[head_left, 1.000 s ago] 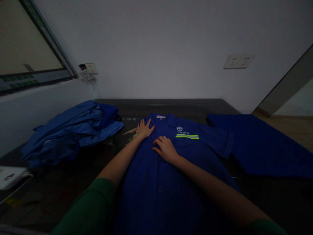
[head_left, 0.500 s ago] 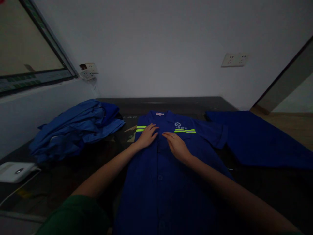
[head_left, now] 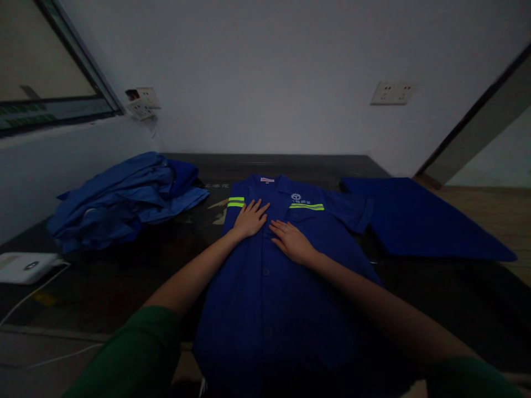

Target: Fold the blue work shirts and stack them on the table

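A dark blue short-sleeved shirt (head_left: 290, 309) lies front up on the dark table, its collar towards the wall. Bright yellow-green stripes and a white emblem mark its chest. My left hand (head_left: 250, 219) rests flat on the chest, left of the button line, fingers spread. Just right of it, my right hand (head_left: 292, 241) lies on the cloth near the buttons, fingers stretched out, a ring showing on one. The two hands are apart. The sleeve on the right is spread out; no left sleeve shows.
Crumpled blue clothes (head_left: 124, 204) are heaped on the left of the table (head_left: 265, 160). A flat blue cloth (head_left: 423, 221) lies to the right. At the left edge sits a white device (head_left: 27, 267) with a cable. Sockets (head_left: 392, 93) are on the wall.
My left hand has slid slightly down the shirt, and its fingers are more spread. My right hand is a little lower on the cloth. The whole view has shifted somewhat.
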